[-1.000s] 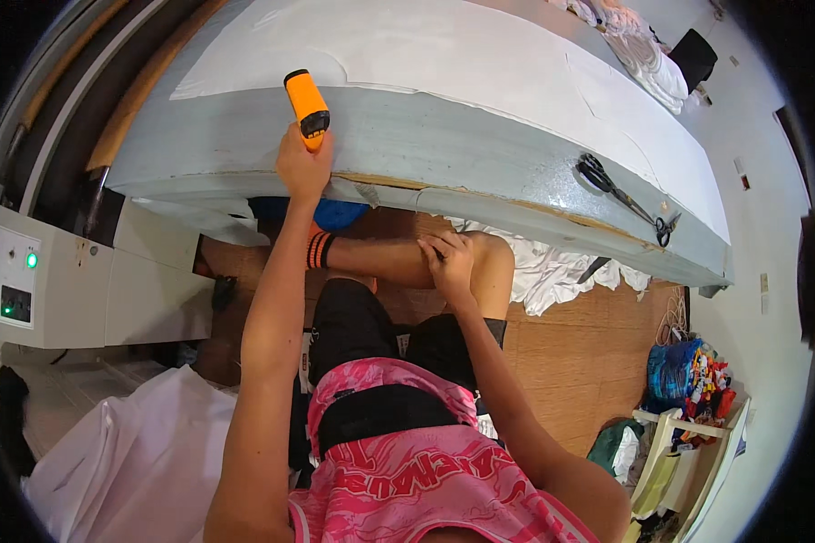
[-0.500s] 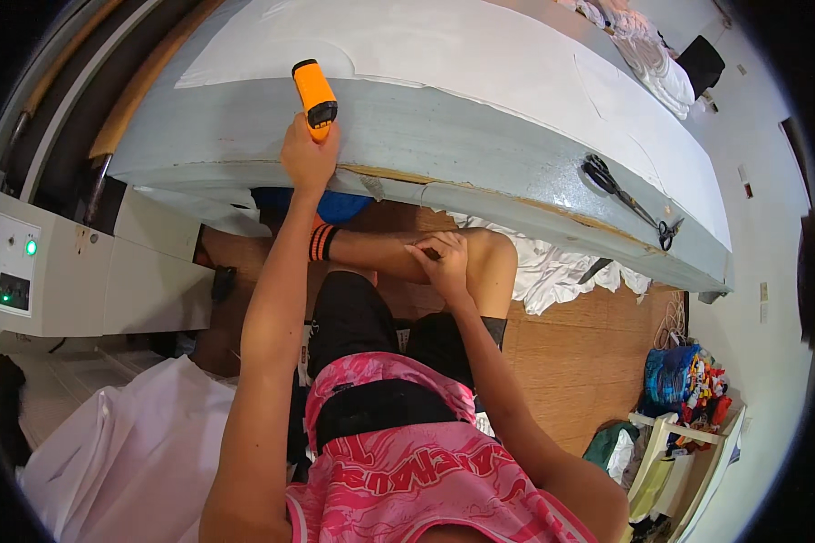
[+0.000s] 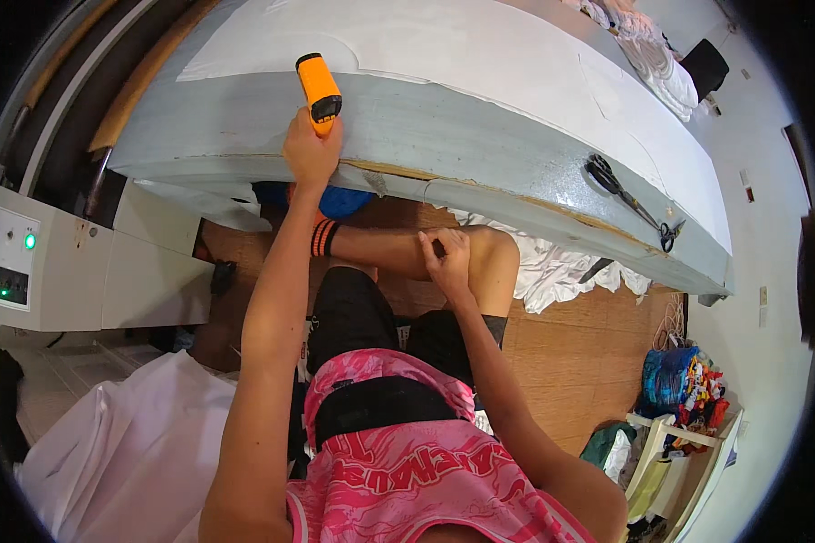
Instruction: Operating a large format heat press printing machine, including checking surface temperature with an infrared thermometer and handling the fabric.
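Observation:
My left hand [image 3: 312, 154] grips an orange and black handheld gun-shaped device [image 3: 317, 86] over the front edge of the grey-blue table [image 3: 444, 145]. The device lies just below a long white sheet [image 3: 480, 45] spread along the tabletop. My right hand [image 3: 448, 258] rests on the shin of my bent leg [image 3: 380, 249], its fingers curled; what they hold, if anything, is hidden. Black scissors [image 3: 616, 185] and a smaller pair [image 3: 668, 235] lie along the table's right part, beside the sheet.
A machine with rollers and a lit control panel [image 3: 4, 258] stands at left. White cloth [image 3: 127, 443] is piled at lower left, more [image 3: 552, 271] lies beneath the table. A stuffed blue bag [image 3: 666, 380] and pale wooden rack [image 3: 679, 434] stand at right, by a white wall [image 3: 752, 253].
My left hand with the device has shifted slightly up and right in the picture, as the view moved a little. My right hand's fingers have shifted slightly on my shin.

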`<state>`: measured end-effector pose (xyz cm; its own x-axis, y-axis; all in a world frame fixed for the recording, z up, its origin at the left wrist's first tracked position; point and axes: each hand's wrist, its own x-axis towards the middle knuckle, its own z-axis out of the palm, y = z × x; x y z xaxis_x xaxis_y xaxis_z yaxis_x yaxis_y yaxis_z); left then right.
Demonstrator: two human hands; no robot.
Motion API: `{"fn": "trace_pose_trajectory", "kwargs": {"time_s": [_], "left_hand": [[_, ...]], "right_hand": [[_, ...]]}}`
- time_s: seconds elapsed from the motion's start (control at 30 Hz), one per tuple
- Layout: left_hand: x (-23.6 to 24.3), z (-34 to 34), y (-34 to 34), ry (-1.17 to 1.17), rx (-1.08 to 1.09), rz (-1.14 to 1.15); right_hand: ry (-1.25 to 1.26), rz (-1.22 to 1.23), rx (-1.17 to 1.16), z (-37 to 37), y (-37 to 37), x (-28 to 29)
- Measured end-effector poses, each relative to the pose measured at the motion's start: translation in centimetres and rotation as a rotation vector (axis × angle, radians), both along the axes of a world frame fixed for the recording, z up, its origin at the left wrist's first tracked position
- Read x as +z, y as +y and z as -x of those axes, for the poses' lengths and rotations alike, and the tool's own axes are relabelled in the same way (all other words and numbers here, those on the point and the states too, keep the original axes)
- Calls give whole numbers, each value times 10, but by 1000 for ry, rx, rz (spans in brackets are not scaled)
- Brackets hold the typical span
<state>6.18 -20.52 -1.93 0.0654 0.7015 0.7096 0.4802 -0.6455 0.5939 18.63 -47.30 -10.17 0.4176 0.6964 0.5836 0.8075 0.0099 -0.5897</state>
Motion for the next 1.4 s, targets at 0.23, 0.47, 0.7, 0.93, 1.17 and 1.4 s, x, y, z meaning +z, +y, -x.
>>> {"fn": "trace_pose_trajectory", "kwargs": {"time_s": [0.23, 0.47, 0.7, 0.93, 1.17, 1.4], "left_hand": [[1, 0, -1, -7, 4, -13], [-1, 1, 0, -17, -16, -38], [1, 1, -1, 4, -1, 9], [1, 0, 0, -27, -2, -49], [0, 1, -1, 16, 35, -32], [-1, 1, 1, 23, 43, -27]], "right_hand": [[34, -20, 2, 1, 0, 1], [149, 37, -2, 1, -3, 2], [157, 46, 11, -1, -4, -1], [119, 11, 43, -1, -3, -3], [100, -5, 39, 2, -3, 1], [39, -4, 23, 2, -4, 1]]}}
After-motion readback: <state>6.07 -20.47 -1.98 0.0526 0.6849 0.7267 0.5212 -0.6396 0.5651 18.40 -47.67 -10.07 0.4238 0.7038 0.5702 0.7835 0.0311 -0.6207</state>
